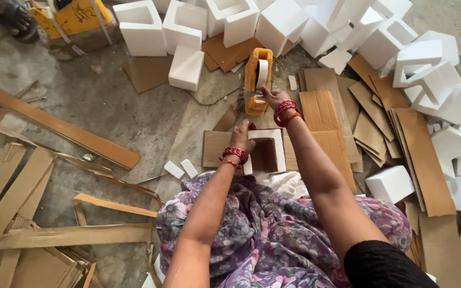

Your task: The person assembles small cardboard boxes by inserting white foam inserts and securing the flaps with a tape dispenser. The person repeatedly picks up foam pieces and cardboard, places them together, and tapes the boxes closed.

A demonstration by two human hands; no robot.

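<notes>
I sit on the floor with a white foam corner block (271, 150) in front of my knees, resting on a flat cardboard piece (215, 146). My left hand (243, 136), with red bangles at the wrist, presses on the block's top left edge. My right hand (273, 98), also with red bangles, grips the handle of an orange tape dispenser (256, 80) that holds a roll of pale tape. The dispenser stands just beyond the block on the floor.
Many white foam corner blocks (188, 24) are piled at the back and along the right (438, 90). Cardboard sheets (380, 117) lie to the right, cardboard strips (54, 125) to the left. A yellow object (73, 18) sits at the top left, next to another person's foot (14, 18).
</notes>
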